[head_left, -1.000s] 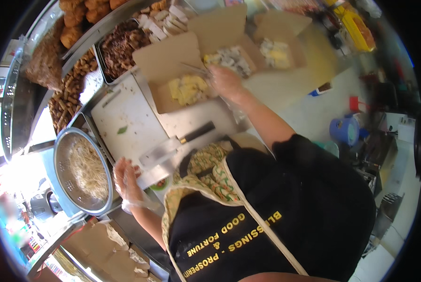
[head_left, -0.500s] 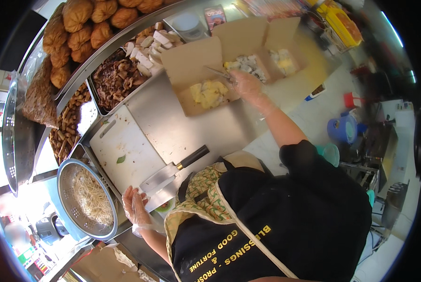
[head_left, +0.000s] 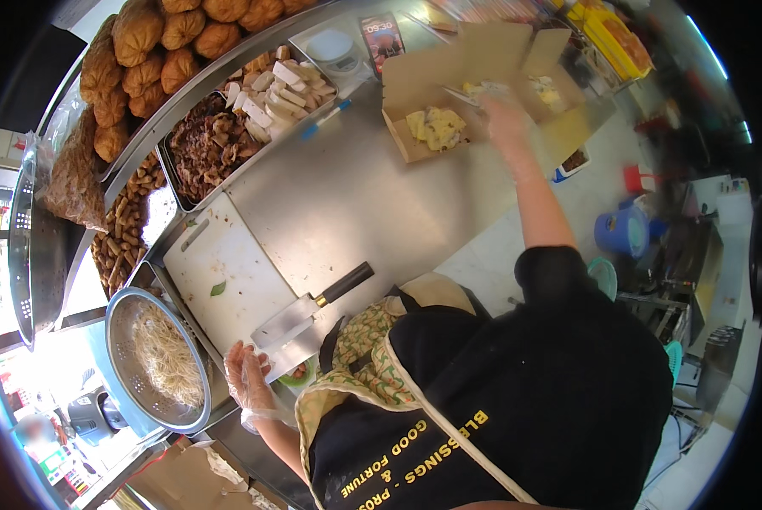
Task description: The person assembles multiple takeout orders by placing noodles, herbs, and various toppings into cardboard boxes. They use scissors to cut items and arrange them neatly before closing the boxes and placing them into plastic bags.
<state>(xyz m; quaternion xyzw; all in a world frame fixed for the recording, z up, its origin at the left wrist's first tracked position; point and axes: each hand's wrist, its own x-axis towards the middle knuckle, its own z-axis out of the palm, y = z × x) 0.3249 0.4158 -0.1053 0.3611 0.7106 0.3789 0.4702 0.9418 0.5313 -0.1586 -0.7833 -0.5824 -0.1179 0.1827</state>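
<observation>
My right hand (head_left: 507, 123), in a clear plastic glove, grips a thin metal utensil (head_left: 459, 93) whose kind I cannot make out. It reaches over the open brown cardboard boxes (head_left: 395, 102) at the far right. Pale yellow food (head_left: 437, 128) lies in the nearest box; the contents of the box behind are partly hidden by my hand. My left hand (head_left: 246, 374), also gloved, rests near the front edge of the white cutting board (head_left: 228, 272), fingers loosely apart and holding nothing visible. Close to it lies a black-handled cleaver (head_left: 300, 314).
A colander (head_left: 117, 357) of noodle-like pale strands stands at the left. A metal tray (head_left: 183, 200) holds dark chopped meat and white slices. Browned round pieces (head_left: 143, 38) pile up at the back left. A phone (head_left: 382, 40) and a small scale (head_left: 334, 51) sit beyond.
The nearest box has shifted right, up against the others, uncovering a blue strip beside the tray. My right hand has moved right with the utensil. My left hand has barely moved.
</observation>
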